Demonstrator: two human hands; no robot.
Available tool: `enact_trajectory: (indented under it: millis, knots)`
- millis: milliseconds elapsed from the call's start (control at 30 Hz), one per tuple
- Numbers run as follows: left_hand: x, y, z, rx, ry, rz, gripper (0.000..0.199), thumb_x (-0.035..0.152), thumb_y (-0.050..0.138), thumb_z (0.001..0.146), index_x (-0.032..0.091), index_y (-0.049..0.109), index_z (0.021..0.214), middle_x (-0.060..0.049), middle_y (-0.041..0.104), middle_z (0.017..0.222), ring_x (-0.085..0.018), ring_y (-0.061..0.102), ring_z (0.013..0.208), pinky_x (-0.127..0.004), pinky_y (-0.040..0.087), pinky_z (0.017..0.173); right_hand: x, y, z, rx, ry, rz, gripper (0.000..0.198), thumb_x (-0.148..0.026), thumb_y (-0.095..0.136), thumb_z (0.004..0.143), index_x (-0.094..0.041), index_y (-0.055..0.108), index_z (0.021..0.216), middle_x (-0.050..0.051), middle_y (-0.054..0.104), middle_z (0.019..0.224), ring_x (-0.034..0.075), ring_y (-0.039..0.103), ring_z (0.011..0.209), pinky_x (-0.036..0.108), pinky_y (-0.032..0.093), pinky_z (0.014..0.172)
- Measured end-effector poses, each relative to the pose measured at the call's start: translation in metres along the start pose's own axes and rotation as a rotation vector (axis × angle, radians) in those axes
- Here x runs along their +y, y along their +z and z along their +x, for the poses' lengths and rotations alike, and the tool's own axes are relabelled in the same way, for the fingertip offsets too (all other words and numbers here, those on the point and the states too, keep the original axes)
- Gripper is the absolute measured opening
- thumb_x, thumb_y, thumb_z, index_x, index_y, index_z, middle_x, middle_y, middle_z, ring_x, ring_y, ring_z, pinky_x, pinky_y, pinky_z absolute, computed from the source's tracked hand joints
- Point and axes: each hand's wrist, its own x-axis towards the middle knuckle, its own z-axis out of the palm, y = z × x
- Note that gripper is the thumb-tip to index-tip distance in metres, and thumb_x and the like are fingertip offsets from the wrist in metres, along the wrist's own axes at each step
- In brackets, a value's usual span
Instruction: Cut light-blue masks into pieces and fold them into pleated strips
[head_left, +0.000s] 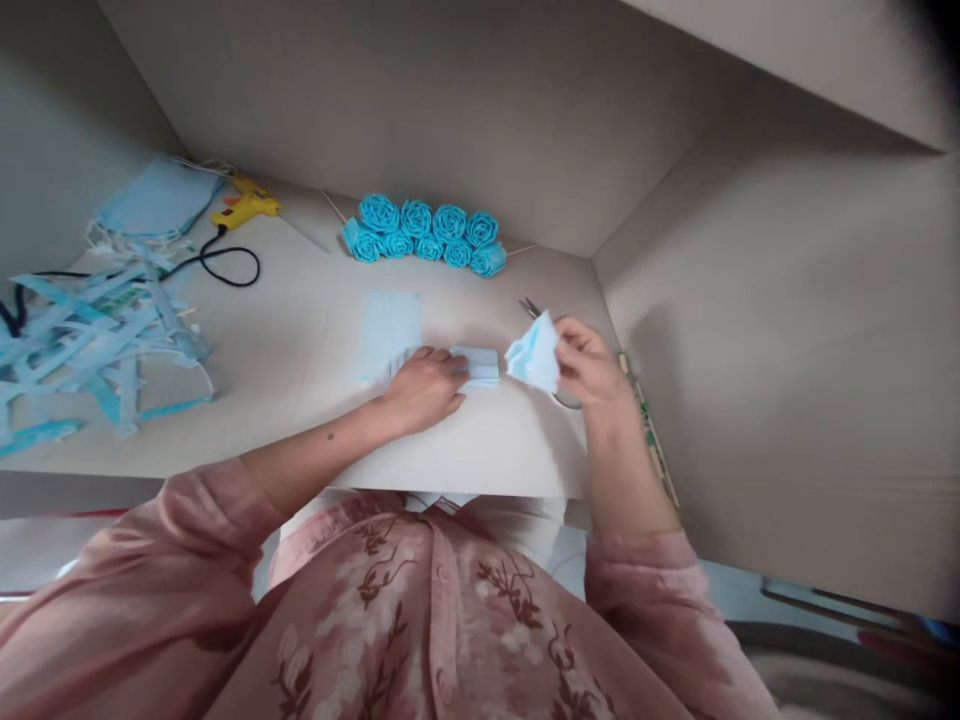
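My right hand [589, 362] is closed on a folded piece of pale blue mask fabric [534, 352], lifted a little above the table. Under that hand lies a pair of scissors [529, 307]; only the tips and part of a handle loop show. My left hand [429, 388] lies palm down, its fingers resting on a small stack of cut pale fabric pieces [480, 364]. More folded fabric shows just left of those fingers. Behind my left hand a flat light blue rectangle of fabric [390, 325] lies on the table.
Blue fabric roses [427, 228] on thin sticks sit in two rows at the back. Left of them are a yellow glue gun [246, 206] with a black cord and stacked blue masks [157, 200]. Cut blue strips [112, 340] heap at left. Panels [780, 330] enclose the table.
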Motion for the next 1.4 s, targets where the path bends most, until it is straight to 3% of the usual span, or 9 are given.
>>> enact_trajectory:
  millis: [133, 300, 467, 533, 633, 767, 1033, 1200, 1400]
  knots:
    - [0.003, -0.002, -0.001, -0.041, -0.017, 0.073, 0.023, 0.032, 0.059, 0.087, 0.013, 0.071, 0.088, -0.014, 0.069, 0.099, -0.029, 0.059, 0.104, -0.044, 0.045, 0.093, 0.018, 0.019, 0.02, -0.281, 0.069, -0.29, 0.026, -0.046, 0.067, 0.076, -0.021, 0.063, 0.079, -0.002, 0.058, 0.066, 0.011, 0.048, 0.055, 0.025, 0.036, 0.052]
    - [0.003, -0.001, -0.003, -0.04, 0.008, 0.063, 0.021, 0.025, 0.053, 0.089, 0.012, 0.069, 0.094, -0.014, 0.068, 0.104, -0.03, 0.058, 0.108, -0.042, 0.047, 0.088, 0.041, 0.032, 0.03, -0.175, -0.037, -0.513, 0.015, -0.033, 0.059, 0.081, -0.019, 0.065, 0.08, -0.002, 0.061, 0.069, 0.011, 0.049, 0.061, 0.024, 0.036, 0.059]
    - [-0.003, -0.012, 0.0, 0.029, -0.178, 0.03, 0.028, 0.009, 0.041, 0.086, 0.014, 0.068, 0.085, -0.01, 0.069, 0.086, -0.024, 0.062, 0.082, -0.036, 0.049, 0.071, 0.05, 0.034, 0.025, -0.128, -0.064, -0.512, 0.017, -0.034, 0.058, 0.083, -0.019, 0.065, 0.081, 0.0, 0.064, 0.072, 0.012, 0.049, 0.061, 0.025, 0.037, 0.06]
    - [-0.004, -0.016, 0.001, 0.153, -0.214, -0.003, 0.027, 0.01, 0.041, 0.087, 0.013, 0.068, 0.089, -0.011, 0.069, 0.089, -0.024, 0.062, 0.086, -0.037, 0.05, 0.075, 0.049, 0.034, 0.024, -0.129, -0.076, -0.52, 0.017, -0.034, 0.058, 0.084, -0.019, 0.065, 0.081, 0.0, 0.064, 0.072, 0.012, 0.049, 0.061, 0.025, 0.036, 0.06]
    - [-0.002, -0.012, 0.002, 0.241, -0.065, -0.086, 0.03, 0.012, 0.044, 0.089, 0.015, 0.066, 0.109, -0.011, 0.068, 0.113, -0.025, 0.06, 0.106, -0.04, 0.048, 0.093, 0.049, 0.035, 0.025, -0.124, -0.097, -0.525, 0.017, -0.034, 0.057, 0.085, -0.019, 0.065, 0.082, -0.001, 0.064, 0.07, 0.012, 0.05, 0.061, 0.025, 0.036, 0.061]
    - [0.007, 0.006, 0.002, 0.08, 0.15, -0.111, 0.039, 0.024, 0.052, 0.091, 0.018, 0.058, 0.129, -0.012, 0.056, 0.139, -0.028, 0.049, 0.13, -0.049, 0.035, 0.113, 0.05, 0.036, 0.025, -0.103, -0.116, -0.541, 0.012, -0.026, 0.056, 0.084, -0.019, 0.066, 0.083, -0.001, 0.067, 0.074, 0.013, 0.056, 0.066, 0.025, 0.04, 0.066]
    - [0.016, 0.013, -0.002, -0.057, 0.141, -0.045, 0.044, 0.033, 0.059, 0.089, 0.017, 0.058, 0.13, -0.016, 0.049, 0.146, -0.031, 0.042, 0.138, -0.047, 0.033, 0.115, 0.052, 0.042, 0.023, -0.029, -0.179, -0.707, 0.01, -0.021, 0.057, 0.084, -0.021, 0.067, 0.083, 0.0, 0.068, 0.078, 0.013, 0.06, 0.07, 0.024, 0.042, 0.068]
    - [0.018, 0.01, -0.002, -0.099, 0.15, -0.025, 0.043, 0.039, 0.06, 0.089, 0.015, 0.062, 0.124, -0.019, 0.048, 0.146, -0.035, 0.041, 0.139, -0.049, 0.032, 0.115, 0.046, 0.044, 0.024, -0.012, -0.269, -0.937, 0.014, -0.021, 0.058, 0.087, -0.021, 0.069, 0.095, 0.006, 0.069, 0.097, 0.019, 0.063, 0.086, 0.03, 0.045, 0.078]
    - [0.019, 0.009, -0.003, -0.09, 0.16, -0.025, 0.045, 0.04, 0.058, 0.089, 0.014, 0.061, 0.126, -0.021, 0.047, 0.146, -0.035, 0.04, 0.14, -0.048, 0.031, 0.116, 0.03, 0.044, 0.039, -0.243, -0.233, -1.017, 0.029, -0.025, 0.064, 0.087, -0.018, 0.067, 0.115, 0.01, 0.069, 0.114, 0.022, 0.064, 0.103, 0.032, 0.046, 0.089]
